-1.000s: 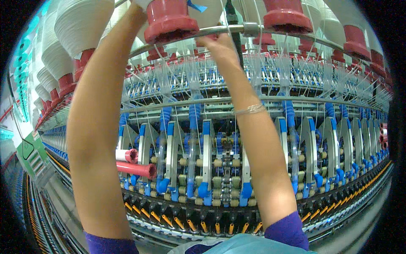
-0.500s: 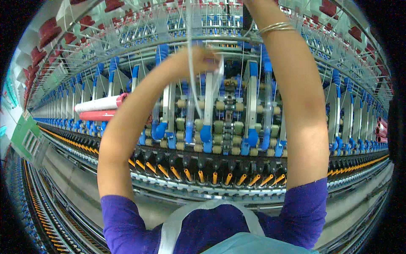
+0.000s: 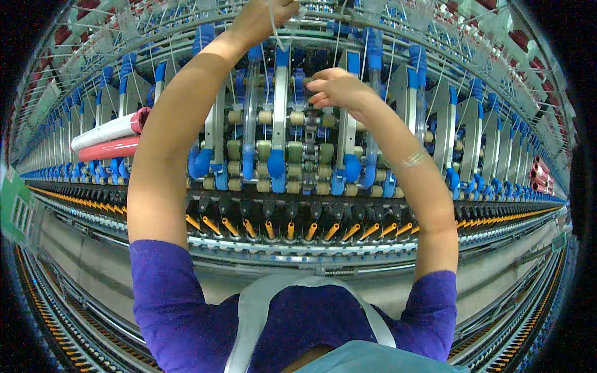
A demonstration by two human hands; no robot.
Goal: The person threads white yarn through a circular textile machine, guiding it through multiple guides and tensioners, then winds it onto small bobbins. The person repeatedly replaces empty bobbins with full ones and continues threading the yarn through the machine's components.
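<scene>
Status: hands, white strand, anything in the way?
Left hand raised at picture top; grip unclear. White strand hangs across it. Right hand near beige rollers, partly covering a silver arm.

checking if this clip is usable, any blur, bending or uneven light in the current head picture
In the head view, the row of orange pegs bends into an arc and the corners are black; there too, the bracelet on the right forearm looks smeared; also in that head view, the left arm is darker toward the wrist.

Pale grey floor (image 3: 71, 252), darker streaks
</scene>
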